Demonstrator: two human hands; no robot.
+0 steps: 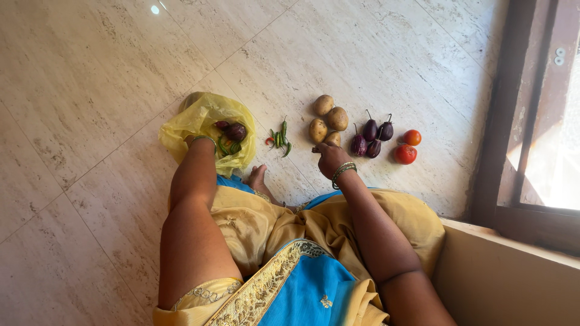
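The left hand (212,142) reaches into the yellow plastic bag (199,121) on the floor (90,90); its fingers are hidden inside the bag, so their state cannot be determined. The bag contains a dark eggplant (235,131) and green chilies (228,147). The right hand (331,158) rests on the floor with fingers curled around a potato (333,139) at the lower edge of the potato group (329,115). Loose chilies (281,137) lie left of the potatoes. Three eggplants (371,137) lie right of them, followed by two tomatoes (407,148).
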